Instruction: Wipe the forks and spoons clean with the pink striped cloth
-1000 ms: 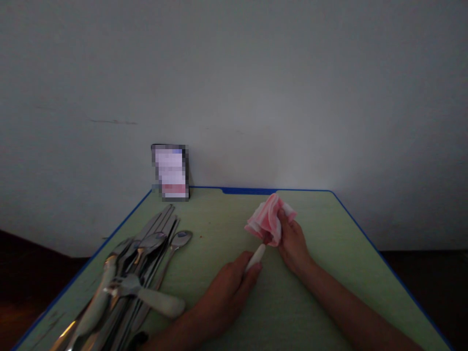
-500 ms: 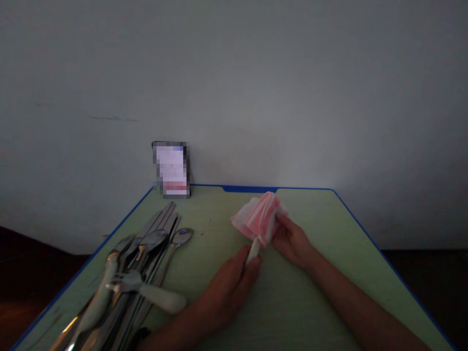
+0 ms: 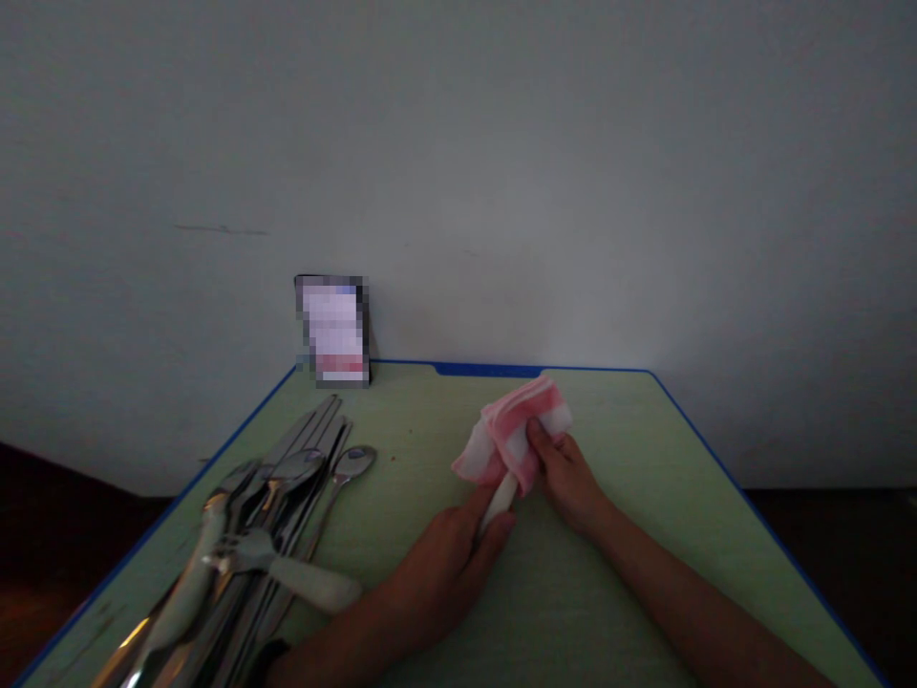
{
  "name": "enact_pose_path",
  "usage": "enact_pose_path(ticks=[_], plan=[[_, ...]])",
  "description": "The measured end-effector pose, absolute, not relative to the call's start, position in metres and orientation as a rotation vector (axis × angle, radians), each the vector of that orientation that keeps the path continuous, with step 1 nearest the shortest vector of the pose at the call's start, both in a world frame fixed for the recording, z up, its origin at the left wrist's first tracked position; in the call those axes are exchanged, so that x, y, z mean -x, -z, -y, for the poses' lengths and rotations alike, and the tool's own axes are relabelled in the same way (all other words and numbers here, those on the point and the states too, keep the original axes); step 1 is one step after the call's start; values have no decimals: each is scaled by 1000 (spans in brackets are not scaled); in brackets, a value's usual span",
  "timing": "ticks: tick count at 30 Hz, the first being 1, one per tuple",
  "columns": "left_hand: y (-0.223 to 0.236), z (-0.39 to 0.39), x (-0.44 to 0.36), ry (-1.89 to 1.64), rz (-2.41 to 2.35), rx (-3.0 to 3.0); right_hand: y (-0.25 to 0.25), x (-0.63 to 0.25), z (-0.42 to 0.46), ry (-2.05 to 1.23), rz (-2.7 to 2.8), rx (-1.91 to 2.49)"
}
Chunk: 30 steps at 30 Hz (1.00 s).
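Note:
My left hand [image 3: 451, 564] is closed around the pale handle [image 3: 500, 502] of a utensil, whose far end is covered by a cloth, so its kind is hidden. A pink and white cloth [image 3: 512, 430] is wrapped over that end. My right hand [image 3: 565, 468] grips the cloth from the right, thumb on top. To the left of my left forearm lies a pile of cutlery: a small fork with a pale handle [image 3: 308, 578] across the top, a spoon [image 3: 354, 463] at the pile's right side, and several knives [image 3: 315, 430] and other metal pieces.
A phone [image 3: 335, 330] with a blurred screen leans against the grey wall [image 3: 458, 191] at the table's back left. The pale green table [image 3: 608, 592] has a blue edge, with dark floor on both sides.
My right hand has turned so its thumb lies on top of the cloth, and the cloth has folded over differently. My left hand still holds the handle in nearly the same place.

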<state>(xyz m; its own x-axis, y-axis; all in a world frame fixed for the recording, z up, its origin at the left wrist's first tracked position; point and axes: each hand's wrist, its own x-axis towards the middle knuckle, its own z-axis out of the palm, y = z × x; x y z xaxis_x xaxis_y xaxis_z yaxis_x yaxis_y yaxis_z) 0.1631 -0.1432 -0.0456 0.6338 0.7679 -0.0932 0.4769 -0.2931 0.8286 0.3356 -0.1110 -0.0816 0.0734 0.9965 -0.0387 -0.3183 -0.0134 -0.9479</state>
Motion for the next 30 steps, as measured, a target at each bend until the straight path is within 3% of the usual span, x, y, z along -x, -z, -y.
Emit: enact_pose_path(ticks=[9, 19, 24, 30], plan=[[31, 145, -156, -370, -794, -1990, 71, -332, 107, -1357, 727, 920], [61, 143, -164, -440, -896, -1795, 62, -312, 126, -1490, 425, 854], [54, 142, -164, -421, -935, -1851, 75, -316, 119, -1465, 558, 862], [47, 143, -164, -369, -940, -1881, 83, -350, 96, -1211, 859, 1029]])
